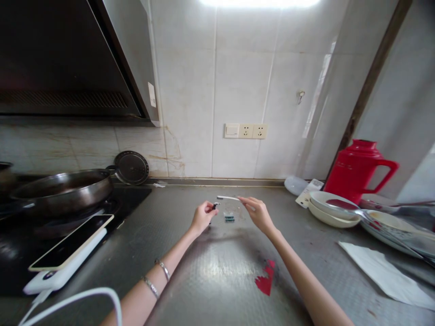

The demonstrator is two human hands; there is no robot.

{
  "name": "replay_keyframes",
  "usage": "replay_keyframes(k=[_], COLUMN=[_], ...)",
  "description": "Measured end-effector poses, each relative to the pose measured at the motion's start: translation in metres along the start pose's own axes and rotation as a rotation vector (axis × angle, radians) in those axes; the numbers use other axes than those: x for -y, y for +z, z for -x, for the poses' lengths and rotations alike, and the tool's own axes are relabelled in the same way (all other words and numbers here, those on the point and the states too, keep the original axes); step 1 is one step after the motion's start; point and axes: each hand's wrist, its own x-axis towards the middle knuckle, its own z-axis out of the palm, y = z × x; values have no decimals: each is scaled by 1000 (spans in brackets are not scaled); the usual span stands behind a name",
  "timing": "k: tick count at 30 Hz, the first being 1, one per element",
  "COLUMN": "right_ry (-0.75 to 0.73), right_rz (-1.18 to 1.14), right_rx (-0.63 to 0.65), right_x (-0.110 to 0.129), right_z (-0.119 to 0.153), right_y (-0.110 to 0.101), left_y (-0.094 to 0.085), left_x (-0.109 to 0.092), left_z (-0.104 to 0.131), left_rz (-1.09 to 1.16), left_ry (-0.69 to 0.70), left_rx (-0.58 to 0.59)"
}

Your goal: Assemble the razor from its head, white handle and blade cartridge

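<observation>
My left hand [203, 217] is closed around a small black razor [215, 206] with a pale, silvery head; much of its handle is hidden by the fingers. A white toothbrush [229, 198] is pinched in my right hand [256, 212], its dark bristle end pointing left toward the razor, a short way above it. Toothbrush and razor look apart. On the metal counter [190, 276] between my hands lies a small clear and dark green item [229, 217], too small to make out.
Left, a pan [64, 188] stands on the stove, with a phone [73, 242] atop a white power bank [64, 271] and cable in front. A red scrap [267, 278] lies near my right forearm. Right are stacked bowls [335, 219], a red thermos [355, 170] and a white sheet [387, 276].
</observation>
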Motion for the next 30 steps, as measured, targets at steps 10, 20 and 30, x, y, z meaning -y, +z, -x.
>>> replay_keyframes(k=[10,20,30], right_ry=[-5,35,86], right_rz=[-115,-130,-184], right_rx=[32,42,21], right_x=[10,18,13], right_z=[-1,-3,-4], right_y=[-5,-5,-11], left_y=[-2,0,1], left_x=[-3,-1,-6], left_z=[-2,-1,0], left_rz=[18,8,-43], left_ry=[-2,4,7], left_rx=[11,43,50])
